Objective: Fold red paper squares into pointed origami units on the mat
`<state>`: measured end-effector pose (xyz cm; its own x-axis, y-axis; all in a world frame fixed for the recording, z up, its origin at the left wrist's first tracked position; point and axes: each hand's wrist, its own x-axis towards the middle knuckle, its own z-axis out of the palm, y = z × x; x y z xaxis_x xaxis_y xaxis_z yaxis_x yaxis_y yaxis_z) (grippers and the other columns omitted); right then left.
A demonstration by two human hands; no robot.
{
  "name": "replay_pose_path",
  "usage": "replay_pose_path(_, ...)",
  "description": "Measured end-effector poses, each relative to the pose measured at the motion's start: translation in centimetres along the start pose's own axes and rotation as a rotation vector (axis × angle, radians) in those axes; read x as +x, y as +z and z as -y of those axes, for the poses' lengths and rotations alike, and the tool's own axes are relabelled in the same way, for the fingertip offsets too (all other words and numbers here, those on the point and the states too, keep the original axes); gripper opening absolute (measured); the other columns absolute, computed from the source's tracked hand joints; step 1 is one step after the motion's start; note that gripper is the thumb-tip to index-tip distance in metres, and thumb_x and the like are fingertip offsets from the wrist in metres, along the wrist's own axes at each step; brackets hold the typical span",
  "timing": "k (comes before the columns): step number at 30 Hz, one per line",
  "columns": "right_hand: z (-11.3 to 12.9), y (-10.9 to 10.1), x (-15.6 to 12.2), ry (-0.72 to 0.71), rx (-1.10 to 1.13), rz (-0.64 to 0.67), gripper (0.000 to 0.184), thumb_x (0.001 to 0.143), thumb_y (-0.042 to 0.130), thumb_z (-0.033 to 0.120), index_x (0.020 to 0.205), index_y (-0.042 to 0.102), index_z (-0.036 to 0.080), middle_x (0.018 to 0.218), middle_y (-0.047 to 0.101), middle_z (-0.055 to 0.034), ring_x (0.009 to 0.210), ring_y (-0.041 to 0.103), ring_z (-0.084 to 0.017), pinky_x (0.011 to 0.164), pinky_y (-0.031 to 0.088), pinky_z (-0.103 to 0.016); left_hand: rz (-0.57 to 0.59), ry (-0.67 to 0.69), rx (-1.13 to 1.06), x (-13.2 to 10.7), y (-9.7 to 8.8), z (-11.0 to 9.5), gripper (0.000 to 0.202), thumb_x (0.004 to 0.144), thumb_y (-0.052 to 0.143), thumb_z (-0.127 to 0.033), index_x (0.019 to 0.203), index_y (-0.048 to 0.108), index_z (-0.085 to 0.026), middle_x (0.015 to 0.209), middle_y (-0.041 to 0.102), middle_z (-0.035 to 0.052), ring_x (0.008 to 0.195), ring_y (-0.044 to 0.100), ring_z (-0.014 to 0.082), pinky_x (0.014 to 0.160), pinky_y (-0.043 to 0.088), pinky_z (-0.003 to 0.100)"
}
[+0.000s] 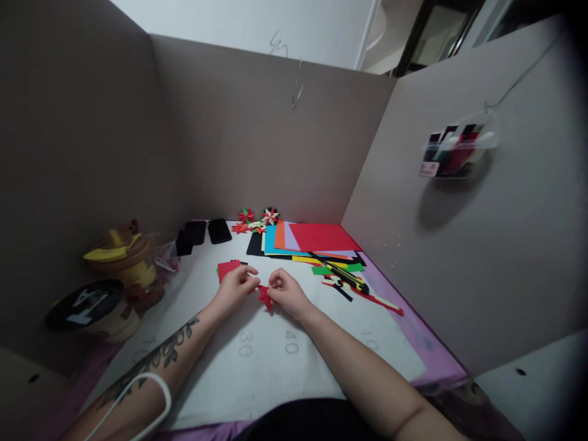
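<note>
A small red folded paper star (265, 299) is held just above the white mat, between my two hands. My right hand (288, 294) is closed, with thumb and fingers pinching the star's right side. At the star's upper left point, my left hand (236, 286) has its fingers curled and its thumb against the paper; the exact grip is partly hidden. Under and behind my left hand lie red paper squares (228, 269), with a green edge showing beneath. Several finished paper stars (270, 216) in red, green, white and black lie at the back of the table.
Coloured paper sheets (321, 237) are stacked at the back right. A yellow-and-black utility knife (346, 278) lies among paper strips (337, 288). Dark flat items (219, 231) lie at the back left, beside tubs (124, 260). Grey partitions (275, 141) enclose the table; a plastic holder (459, 147) hangs right.
</note>
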<state>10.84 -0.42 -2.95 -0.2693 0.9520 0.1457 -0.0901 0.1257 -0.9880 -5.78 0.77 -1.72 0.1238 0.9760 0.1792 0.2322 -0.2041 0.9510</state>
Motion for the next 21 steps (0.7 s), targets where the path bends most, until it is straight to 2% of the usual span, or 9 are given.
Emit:
replay_pose_path(3,-0.2,-0.5,0.3,0.067,0.063,-0.051,0.019,0.063,0.053,0.016,0.078,0.042,0.021,0.054,0.047,0.0096,0.041,0.049,-0.009,0.041,0.035,-0.018,-0.067,0.002,0.004,0.6,-1.2,-0.1,0.029,0.070,0.060,-0.037,0.089,0.058,-0.015,0.056,0.057,-0.0026,0.052,0.053,0.0122,0.052,0.039,0.022)
replay_pose_path(5,-0.4,-1.1,0.9,0.082,0.060,-0.133,0.017,0.062,0.050,0.015,0.075,0.041,0.021,0.049,0.046,0.0096,0.040,0.049,-0.010,0.040,0.034,-0.018,-0.168,-0.002,0.071,1.0,-2.5,-0.2,0.028,0.072,0.056,-0.038,0.088,0.060,-0.015,0.063,0.060,0.0001,0.056,0.054,0.0133,0.054,0.039,0.022)
replay_pose_path(8,-0.7,-2.2,1.9,0.021,-0.042,-0.240,0.010,0.063,0.048,0.014,0.071,0.045,0.020,0.049,0.048,0.0071,0.042,0.046,-0.009,0.041,0.033,-0.018,-0.289,0.044,0.270,1.6,-5.0,-0.1,0.026,0.074,0.053,-0.038,0.085,0.063,-0.017,0.075,0.065,0.0042,0.068,0.057,0.0174,0.059,0.040,0.025)
replay_pose_path(9,-0.8,-2.6,2.3,-0.022,-0.101,-0.267,0.009,0.063,0.047,0.014,0.070,0.048,0.019,0.052,0.050,0.0054,0.045,0.047,-0.010,0.043,0.035,-0.019,-0.291,0.059,0.347,1.8,-5.7,-0.1,0.025,0.073,0.053,-0.037,0.082,0.064,-0.017,0.077,0.066,0.0050,0.071,0.058,0.0188,0.062,0.040,0.026)
replay_pose_path(13,-1.6,-3.5,3.6,-0.138,-0.416,-0.320,0.015,0.065,0.043,0.013,0.070,0.056,0.018,0.065,0.057,0.0013,0.061,0.052,-0.013,0.058,0.042,-0.025,-0.100,0.093,0.626,2.0,-7.1,0.3,0.021,0.069,0.057,-0.035,0.078,0.068,-0.019,0.082,0.068,0.0073,0.079,0.059,0.0234,0.070,0.040,0.028)
replay_pose_path(17,-2.6,-4.1,4.8,-0.162,-0.750,-0.302,0.019,0.067,0.044,0.011,0.070,0.060,0.020,0.074,0.062,0.0001,0.076,0.053,-0.016,0.070,0.041,-0.026,0.142,0.087,0.878,1.7,-6.6,0.6,0.023,0.069,0.059,-0.039,0.082,0.068,-0.021,0.088,0.068,0.0058,0.083,0.058,0.0229,0.074,0.040,0.028)
replay_pose_path(21,-3.4,-4.6,5.6,-0.134,-0.903,-0.301,0.024,0.072,0.044,0.009,0.077,0.063,0.022,0.080,0.064,-0.0006,0.082,0.052,-0.017,0.071,0.038,-0.026,0.184,0.141,1.055,1.3,-6.0,0.9,0.029,0.070,0.060,-0.044,0.089,0.065,-0.023,0.096,0.067,0.0067,0.093,0.056,0.0256,0.075,0.040,0.030)
